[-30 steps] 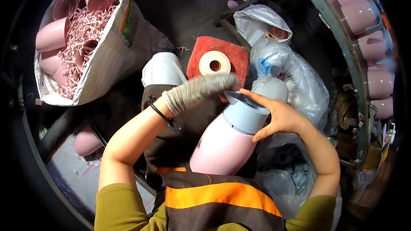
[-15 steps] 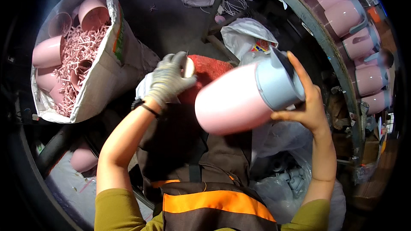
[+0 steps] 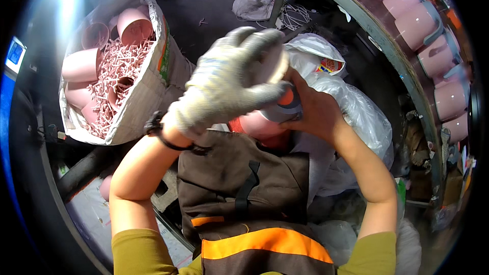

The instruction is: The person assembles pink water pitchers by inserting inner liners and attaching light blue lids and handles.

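My left hand point(image 3: 216, 81), in a whitish knit glove, is curled round a pale round disc-like piece point(image 3: 278, 67) above the mouth of a jug. The pink jug point(image 3: 259, 125) has a grey-blue collar, with a bit of orange showing at its top. My bare right hand point(image 3: 323, 114) grips the collar from the right. The left glove hides much of the jug's top. Under the jug, part of a red surface point(image 3: 235, 125) shows in front of my dark apron point(image 3: 219, 173).
At left stands a white sack point(image 3: 175, 66) of pink cups and small pink pieces. Clear plastic bags point(image 3: 356, 112) lie at right. A curved metal-edged bench point(image 3: 389, 53) carries several pink jugs point(image 3: 417, 25). Coiled cables point(image 3: 295, 18) lie on the far floor.
The jug has swung from lying sideways to its top facing up and toward me, lower and nearer the middle. My left hand has come right and up over it with the pale piece.
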Demonstrator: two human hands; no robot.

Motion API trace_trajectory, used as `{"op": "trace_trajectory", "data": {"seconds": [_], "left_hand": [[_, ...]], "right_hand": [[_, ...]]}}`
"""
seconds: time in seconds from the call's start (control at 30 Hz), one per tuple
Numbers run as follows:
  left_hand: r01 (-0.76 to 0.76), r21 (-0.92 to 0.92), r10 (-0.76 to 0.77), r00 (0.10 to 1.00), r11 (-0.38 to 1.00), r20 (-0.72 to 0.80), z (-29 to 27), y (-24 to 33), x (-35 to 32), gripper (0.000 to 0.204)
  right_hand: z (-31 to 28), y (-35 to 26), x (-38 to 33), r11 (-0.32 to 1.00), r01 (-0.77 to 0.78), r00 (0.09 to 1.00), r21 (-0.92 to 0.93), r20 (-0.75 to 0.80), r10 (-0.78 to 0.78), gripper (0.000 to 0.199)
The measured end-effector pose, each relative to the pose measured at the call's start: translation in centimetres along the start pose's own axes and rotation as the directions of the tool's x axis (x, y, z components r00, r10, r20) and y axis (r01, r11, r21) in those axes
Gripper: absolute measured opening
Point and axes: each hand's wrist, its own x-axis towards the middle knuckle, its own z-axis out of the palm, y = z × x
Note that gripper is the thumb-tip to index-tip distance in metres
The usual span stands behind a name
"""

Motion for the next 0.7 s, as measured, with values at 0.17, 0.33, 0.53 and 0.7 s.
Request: {"op": "trace_trajectory", "data": {"seconds": [0.17, 0.33, 0.53, 0.7], "left_hand": [[-0.104, 0.384, 0.026, 0.979, 0.917, 0.202, 3.9, 1.4, 0.3, 0.077], [-0.13, 0.41, 0.047, 0.977, 0.903, 0.207, 4.3, 1.5, 0.6, 0.076], [-0.167, 0.395, 0.079, 0.97, 0.903, 0.229, 2.2, 2.3, 2.1, 0.072], [-0.402, 0.519, 0.395, 0.909, 0.755, 0.13, -3.2, 10.0, 7.8, 0.053]], "right_hand": [[-0.5, 2.5, -0.6, 0.875, 0.024, 1.0, 0.484, -0.008, -0.023, 0.106], [0.3, 4.5, -5.2, 0.916, -0.305, 0.948, 0.26, 0.178, 0.265, 0.061], [0.5, 3.4, -3.9, 0.948, -0.313, 0.942, 0.057, 0.142, 0.303, 0.046], [1.2, 4.8, -4.9, 0.967, -0.249, 0.969, 0.063, 0.008, 0.249, 0.042]]}}
